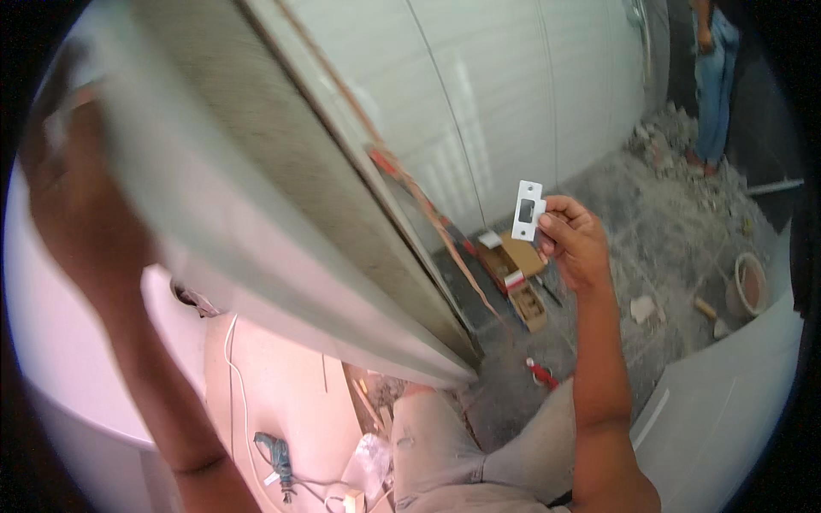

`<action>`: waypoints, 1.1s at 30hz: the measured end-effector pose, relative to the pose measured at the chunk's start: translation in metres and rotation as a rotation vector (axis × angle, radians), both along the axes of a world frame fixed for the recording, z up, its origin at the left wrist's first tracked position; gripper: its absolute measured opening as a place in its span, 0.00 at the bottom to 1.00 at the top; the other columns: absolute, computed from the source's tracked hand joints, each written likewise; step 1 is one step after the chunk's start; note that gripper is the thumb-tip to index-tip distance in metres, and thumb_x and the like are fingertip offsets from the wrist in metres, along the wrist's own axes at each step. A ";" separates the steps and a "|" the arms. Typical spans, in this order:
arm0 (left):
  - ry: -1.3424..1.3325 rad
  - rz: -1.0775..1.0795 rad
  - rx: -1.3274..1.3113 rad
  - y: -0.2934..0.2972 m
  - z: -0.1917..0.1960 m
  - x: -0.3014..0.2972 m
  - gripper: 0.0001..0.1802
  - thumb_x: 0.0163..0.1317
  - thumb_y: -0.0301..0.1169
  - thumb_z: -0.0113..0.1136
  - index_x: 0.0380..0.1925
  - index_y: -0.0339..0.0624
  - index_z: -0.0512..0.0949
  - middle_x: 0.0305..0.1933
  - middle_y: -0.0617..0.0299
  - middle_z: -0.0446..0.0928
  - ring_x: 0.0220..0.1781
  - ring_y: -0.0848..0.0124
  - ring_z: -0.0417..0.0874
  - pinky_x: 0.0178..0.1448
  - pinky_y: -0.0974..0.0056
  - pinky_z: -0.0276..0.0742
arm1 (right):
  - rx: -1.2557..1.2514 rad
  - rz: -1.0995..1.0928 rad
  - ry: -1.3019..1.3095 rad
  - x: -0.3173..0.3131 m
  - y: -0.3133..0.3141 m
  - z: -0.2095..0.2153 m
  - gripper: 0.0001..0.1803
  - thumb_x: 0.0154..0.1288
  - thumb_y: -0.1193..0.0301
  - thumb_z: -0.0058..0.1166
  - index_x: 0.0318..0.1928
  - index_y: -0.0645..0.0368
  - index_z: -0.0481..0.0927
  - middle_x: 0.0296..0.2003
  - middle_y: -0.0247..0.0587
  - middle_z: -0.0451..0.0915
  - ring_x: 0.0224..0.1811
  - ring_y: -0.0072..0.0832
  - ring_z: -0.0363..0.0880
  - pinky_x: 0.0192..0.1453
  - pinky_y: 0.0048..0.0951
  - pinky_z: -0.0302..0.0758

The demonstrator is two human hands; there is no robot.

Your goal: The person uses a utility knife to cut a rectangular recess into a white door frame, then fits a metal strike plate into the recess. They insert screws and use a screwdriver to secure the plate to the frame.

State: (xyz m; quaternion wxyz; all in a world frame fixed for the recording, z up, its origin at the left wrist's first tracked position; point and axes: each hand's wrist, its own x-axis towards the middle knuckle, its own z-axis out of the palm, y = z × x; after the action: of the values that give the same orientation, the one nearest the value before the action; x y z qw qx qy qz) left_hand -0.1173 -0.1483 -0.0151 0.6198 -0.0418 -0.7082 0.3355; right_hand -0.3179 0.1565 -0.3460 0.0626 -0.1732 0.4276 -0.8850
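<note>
Pinched between the thumb and fingers of my right hand is a white strike plate, with a rectangular cutout in its middle and a small hole at either end. It is held up in the air, clear of the frame. At the upper left, my left hand is raised beside the pale upright frame. Motion blur smears its fingers, so I cannot make out their grip or whether they touch the frame.
Opened cardboard boxes lie on the dusty tiled floor, near a red-handled tool. A bucket stands at right. Rubble lies by another person's legs. A power drill with cables rests at lower left.
</note>
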 end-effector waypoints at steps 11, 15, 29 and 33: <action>0.032 -0.520 0.329 0.046 -0.027 -0.014 0.30 0.63 0.21 0.57 0.67 0.44 0.72 0.82 0.36 0.46 0.78 0.36 0.60 0.71 0.48 0.72 | -0.056 0.204 0.685 0.089 -0.070 0.257 0.12 0.70 0.74 0.61 0.49 0.70 0.80 0.34 0.40 0.83 0.23 0.18 0.74 0.25 0.21 0.72; -0.016 -0.582 0.373 0.047 -0.029 -0.015 0.32 0.63 0.20 0.55 0.70 0.43 0.68 0.82 0.36 0.44 0.79 0.36 0.57 0.72 0.47 0.70 | 0.029 0.189 0.756 0.096 -0.093 0.300 0.14 0.69 0.72 0.63 0.50 0.69 0.81 0.33 0.39 0.83 0.23 0.18 0.74 0.25 0.22 0.73; -0.026 -0.778 0.355 0.035 -0.035 -0.015 0.30 0.65 0.21 0.54 0.69 0.36 0.70 0.82 0.34 0.46 0.83 0.39 0.49 0.79 0.45 0.57 | 0.040 0.197 0.718 0.105 -0.119 0.321 0.12 0.66 0.71 0.68 0.45 0.66 0.83 0.29 0.35 0.81 0.24 0.18 0.75 0.26 0.25 0.76; -0.020 -0.765 0.353 0.038 -0.034 -0.015 0.29 0.65 0.21 0.56 0.68 0.38 0.72 0.81 0.34 0.47 0.83 0.38 0.50 0.79 0.45 0.57 | 0.064 0.083 0.713 0.113 -0.117 0.322 0.11 0.66 0.71 0.66 0.40 0.69 0.83 0.25 0.36 0.80 0.21 0.18 0.75 0.22 0.24 0.75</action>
State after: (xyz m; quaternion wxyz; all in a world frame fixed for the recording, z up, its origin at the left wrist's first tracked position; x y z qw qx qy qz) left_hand -0.1323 -0.1107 -0.0495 0.6904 -0.1983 -0.6942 -0.0456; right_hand -0.2051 0.0392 -0.0243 -0.0494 -0.4862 0.4428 -0.7517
